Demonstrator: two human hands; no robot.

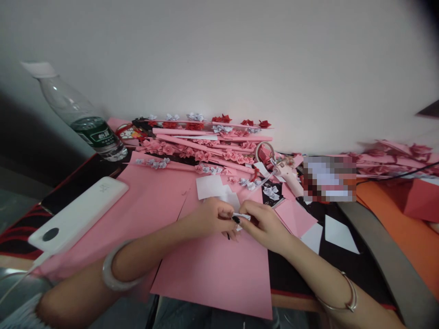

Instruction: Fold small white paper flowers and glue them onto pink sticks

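Between my two hands is a small piece of white paper (244,221), mostly covered by the fingers. My left hand (216,218) pinches it from the left and my right hand (262,223) from the right, thumb and finger closed on it. Both hands are above a large pink paper sheet (216,269). Just behind them lie white paper squares (210,186). To the right of my right hand are pink paper squares (297,217) and another white square (339,234). A folded white paper flower (271,192) sits behind my right hand.
Pink rolled-paper stems with red, white and pink paper flowers (195,153) are heaped along the wall. A glue gun (288,173) lies right of centre. A water bottle (85,119) and white power bank (80,212) stand and lie at left. Orange paper (394,219) is at right.
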